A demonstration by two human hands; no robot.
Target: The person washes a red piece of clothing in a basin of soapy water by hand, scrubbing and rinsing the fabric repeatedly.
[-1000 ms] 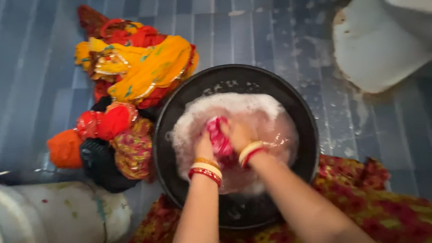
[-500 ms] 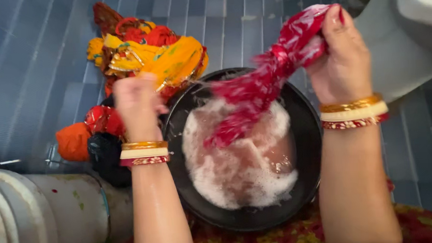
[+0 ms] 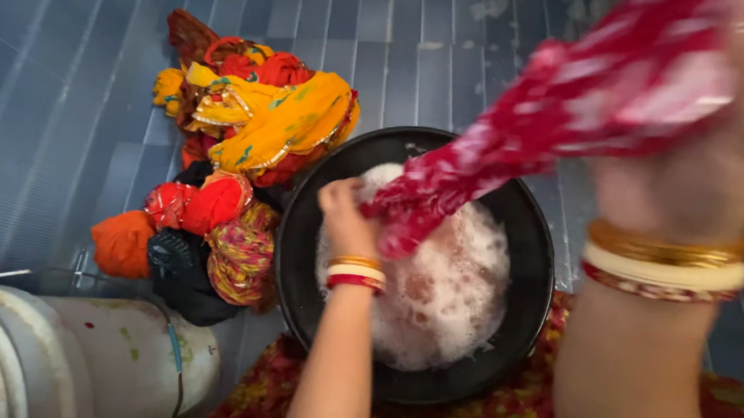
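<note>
Red-and-white patterned cloth (image 3: 552,126) stretches as a wet, twisted rope above the black basin (image 3: 533,252) of suds, its long axis running from lower left to upper right — low end at the foam, high end at the frame's top right corner. Going left to right: a white bucket (image 3: 78,364) sits at the lower left, a heap of orange, yellow and red laundry (image 3: 236,156) lies on the blue tiled floor (image 3: 50,123) beside the basin, then the left hand (image 3: 345,217) is closed around the cloth's lower end just over the soapy water (image 3: 442,289). Further right, the right hand (image 3: 704,161), blurred and near the camera, appears clenched on the upper end, though the fingers are too smeared to be sure. By the look of it the step is lifting and drawing the cloth out of the wash; wringing it would call for both fists tight and turning against each other — with the drip falling back into the basin.
</note>
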